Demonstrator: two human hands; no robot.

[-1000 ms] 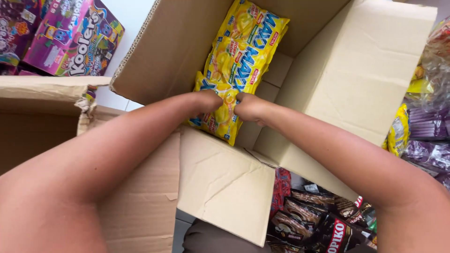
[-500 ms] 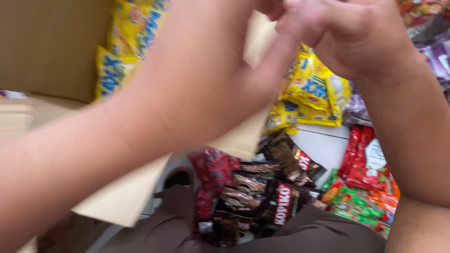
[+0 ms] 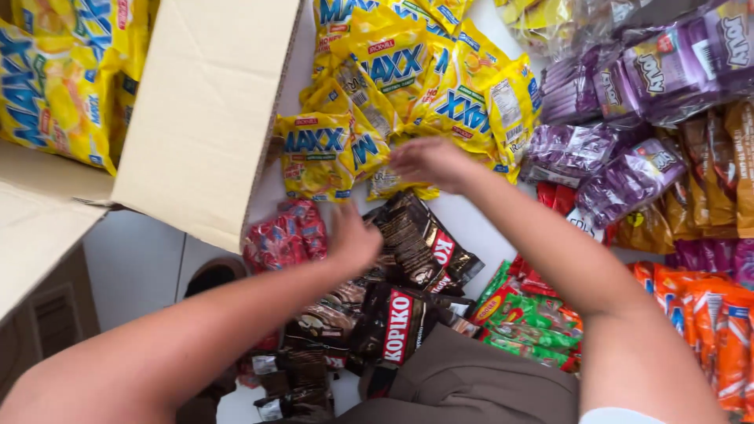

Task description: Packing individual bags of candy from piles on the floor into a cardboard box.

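Both hands empty and open, left hand (image 3: 355, 235) over dark brown packets (image 3: 408, 259), right hand (image 3: 428, 161) over yellow bags (image 3: 393, 86), cardboard box (image 3: 204, 118) beside

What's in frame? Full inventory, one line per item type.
cardboard box: one, brown, upper left, flap open, yellow bags inside
yellow candy bags: a pile, count unclear, top centre
dark brown candy bags: several, centre to bottom
red candy bag: at least one, left of the brown bags
purple candy bags: many, upper right
green bags: a few, lower centre-right
orange bags: several, lower right edge
white surface: under everything
left hand: over the brown bags
right hand: at the yellow pile's lower edge, holding nothing visible
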